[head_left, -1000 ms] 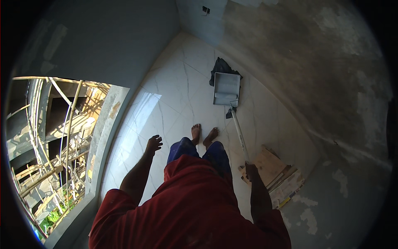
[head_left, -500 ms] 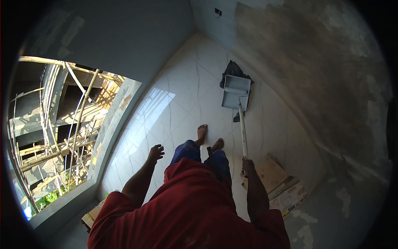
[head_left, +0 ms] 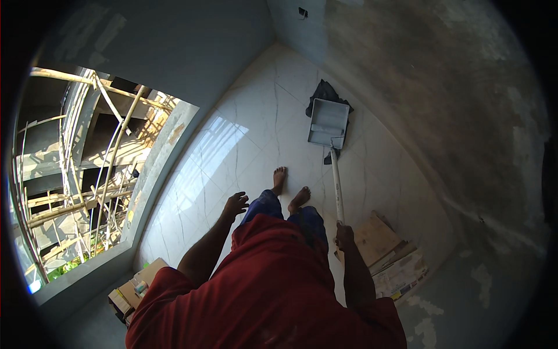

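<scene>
My right hand point(head_left: 344, 237) is wrapped round the lower part of a long whitish pole point(head_left: 337, 189). At the pole's far end a wire frame carries a pale paint roller point(head_left: 326, 129), which rests in the near part of a grey paint tray point(head_left: 331, 107). Under the tray, a crumpled black plastic sheet point(head_left: 324, 91) sticks out on the tiles. My left hand point(head_left: 236, 203) hangs in the air beside my left knee, fingers apart, with nothing in it.
A partly painted wall point(head_left: 418, 87) runs along the right. Flat cardboard pieces point(head_left: 375, 238) lie near my right arm. At the left is a window opening point(head_left: 157, 148) with bamboo scaffolding point(head_left: 119, 131) outside. A cardboard box point(head_left: 135, 288) stands behind my left shoulder.
The roller has moved toward me, to the tray's near end, with the pole in my right hand. My left hand has swung inward and forward.
</scene>
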Demonstrator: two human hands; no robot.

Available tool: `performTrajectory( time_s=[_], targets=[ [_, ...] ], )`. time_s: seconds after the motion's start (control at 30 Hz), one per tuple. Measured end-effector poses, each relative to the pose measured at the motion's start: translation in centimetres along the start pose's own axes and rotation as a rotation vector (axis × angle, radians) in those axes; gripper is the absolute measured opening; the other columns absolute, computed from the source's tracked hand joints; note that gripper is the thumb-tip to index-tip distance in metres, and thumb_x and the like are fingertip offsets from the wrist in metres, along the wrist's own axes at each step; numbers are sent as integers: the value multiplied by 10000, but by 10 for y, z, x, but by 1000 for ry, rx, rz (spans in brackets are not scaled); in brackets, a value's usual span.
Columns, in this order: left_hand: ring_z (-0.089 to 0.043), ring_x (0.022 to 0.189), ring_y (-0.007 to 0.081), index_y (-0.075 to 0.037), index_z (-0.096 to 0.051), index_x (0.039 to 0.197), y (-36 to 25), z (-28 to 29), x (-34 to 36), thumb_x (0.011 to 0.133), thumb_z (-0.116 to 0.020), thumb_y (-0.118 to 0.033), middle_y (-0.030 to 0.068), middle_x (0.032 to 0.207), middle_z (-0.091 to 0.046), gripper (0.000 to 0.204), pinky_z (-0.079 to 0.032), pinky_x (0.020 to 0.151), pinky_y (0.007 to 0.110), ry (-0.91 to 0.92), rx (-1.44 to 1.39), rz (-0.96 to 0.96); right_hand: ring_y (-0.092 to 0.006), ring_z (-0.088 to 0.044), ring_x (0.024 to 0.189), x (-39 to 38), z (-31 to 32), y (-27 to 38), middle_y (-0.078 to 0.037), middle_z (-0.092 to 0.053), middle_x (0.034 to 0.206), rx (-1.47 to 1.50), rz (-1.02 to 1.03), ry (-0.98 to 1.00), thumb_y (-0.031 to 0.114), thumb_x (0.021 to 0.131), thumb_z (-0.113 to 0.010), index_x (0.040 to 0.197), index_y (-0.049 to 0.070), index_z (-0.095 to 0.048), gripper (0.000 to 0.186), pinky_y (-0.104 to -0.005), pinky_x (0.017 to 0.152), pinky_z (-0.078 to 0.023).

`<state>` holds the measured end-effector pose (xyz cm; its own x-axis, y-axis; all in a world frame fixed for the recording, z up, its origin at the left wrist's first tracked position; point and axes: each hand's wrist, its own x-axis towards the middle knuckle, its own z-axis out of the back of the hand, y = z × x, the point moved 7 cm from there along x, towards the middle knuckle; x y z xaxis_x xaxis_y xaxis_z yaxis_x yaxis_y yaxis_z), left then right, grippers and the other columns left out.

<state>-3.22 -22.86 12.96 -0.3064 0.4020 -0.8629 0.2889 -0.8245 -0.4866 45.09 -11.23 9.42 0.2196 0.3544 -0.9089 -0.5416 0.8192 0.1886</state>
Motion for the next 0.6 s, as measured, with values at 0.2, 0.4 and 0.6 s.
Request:
performTrajectory(
  time_s=[0.2,0.4,0.6],
  targets=[
    [-654,952,212,-62,-442,1406,35,18,-2,944,-631,-300,66,1129,-642,553,-545,768,367,-58,25,74,-198,-472,400,-17,4,8,-51,-455,555,164,14,132,449,970,-536,803,57,-494,428,-359,357,-355],
    [-668,917,234,-54,-450,1400,70,43,-12,932,-627,-275,96,1127,-644,547,-551,751,393,-113,-12,100,-215,-518,449,-4,7,27,-88,-508,612,129,28,155,450,982,-518,910,-3,-524,458,-377,398,-423],
    [-670,870,209,-74,-471,1380,96,39,-25,942,-628,-273,40,1070,-656,506,-546,738,388,-192,-118,120,-246,-608,579,-1,-20,8,-159,-614,750,80,14,166,399,970,-534,1132,-90,-528,514,-415,468,-491]
  ],
)
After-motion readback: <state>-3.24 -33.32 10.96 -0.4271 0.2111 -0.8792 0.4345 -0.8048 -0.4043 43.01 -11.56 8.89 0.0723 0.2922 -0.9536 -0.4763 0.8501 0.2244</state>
